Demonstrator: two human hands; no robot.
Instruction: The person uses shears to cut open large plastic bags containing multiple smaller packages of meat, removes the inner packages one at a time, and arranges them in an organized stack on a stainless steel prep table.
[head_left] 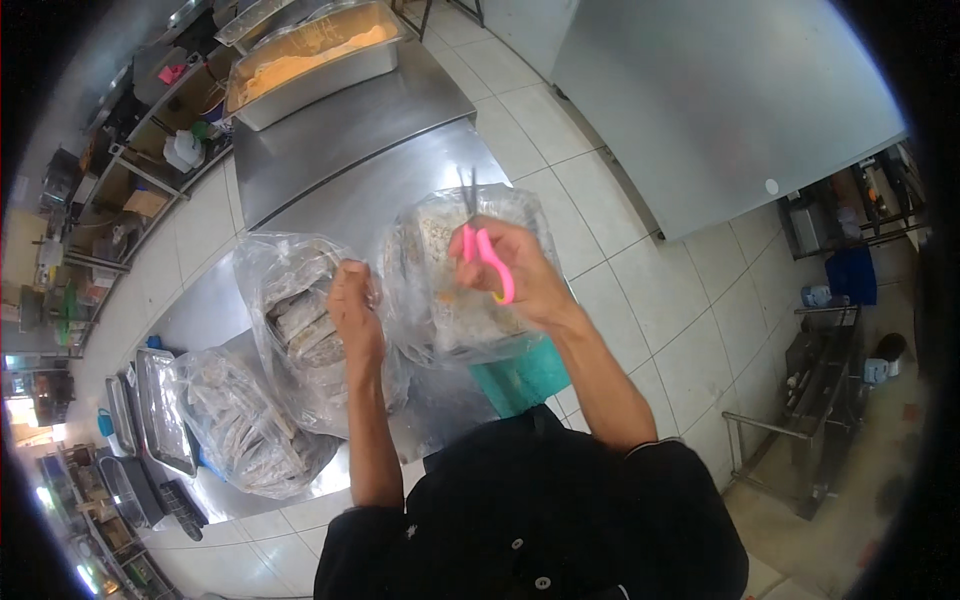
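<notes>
My right hand (515, 265) is closed around pink-handled scissors (492, 262), whose blades point away from me, above a clear plastic bag (425, 345) with pale, frosty-looking contents. To its left, my left hand (355, 305) is curled shut at the edge of a second clear plastic bag (270, 270), with film showing beside the fingers. Long greyish-brown wrapped pieces (310, 335) lie inside that bag; I cannot tell what they are. A third plastic bag (245, 425) of similar pieces rests at the near left.
Under the bags is a steel table (205, 300). A deep steel pan (330, 85) of orange powder stands at its far end. Metal trays (165, 410) sit on the left. Something green (525, 380) hangs at the near right edge. A large steel cabinet (720, 110) stands right.
</notes>
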